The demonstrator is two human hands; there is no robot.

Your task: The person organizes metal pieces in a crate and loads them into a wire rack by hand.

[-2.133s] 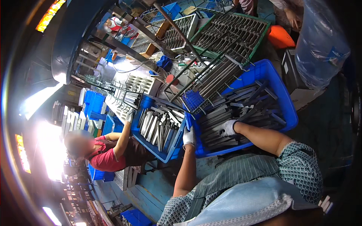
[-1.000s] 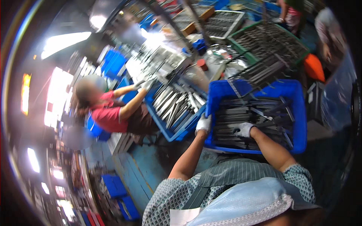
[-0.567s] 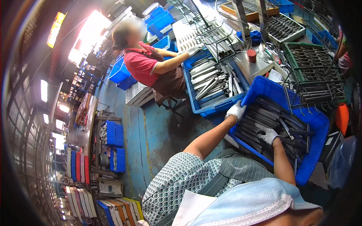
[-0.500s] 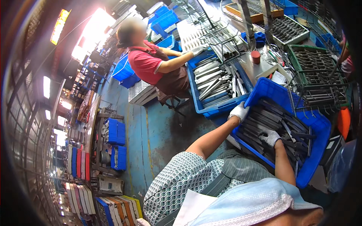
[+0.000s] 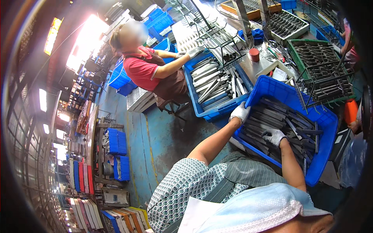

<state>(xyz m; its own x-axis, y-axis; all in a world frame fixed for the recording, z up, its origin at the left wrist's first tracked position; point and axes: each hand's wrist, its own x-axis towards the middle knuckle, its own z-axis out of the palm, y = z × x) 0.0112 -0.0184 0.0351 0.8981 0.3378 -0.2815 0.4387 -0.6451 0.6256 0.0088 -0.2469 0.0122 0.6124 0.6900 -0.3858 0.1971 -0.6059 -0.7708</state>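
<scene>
A blue plastic bin (image 5: 328, 128), tilted in front of me, holds many dark flat metal bars (image 5: 258, 123). My left hand (image 5: 241, 113), in a white glove, is closed over the bin's left rim at its upper corner. Inside the bin my right hand (image 5: 275, 137), in a greyish glove, lies low over the bars. Its fingers are bent and spread from the thumb, with no bar visibly lifted; the fingertips' contact with the bars is hard to see.
Beyond my left hand a second blue bin (image 5: 208, 115) holds lighter metal bars. A co-worker in a red shirt (image 5: 140, 73) sits beside it, gloved hands at a wire rack (image 5: 229, 62). A green crate (image 5: 294, 50) and a red can (image 5: 254, 54) stand on the bench.
The view has shifted a little, so the scene sits further left. My left hand stays on the bin's rim; my right hand stays over the bars with slightly changed finger posture.
</scene>
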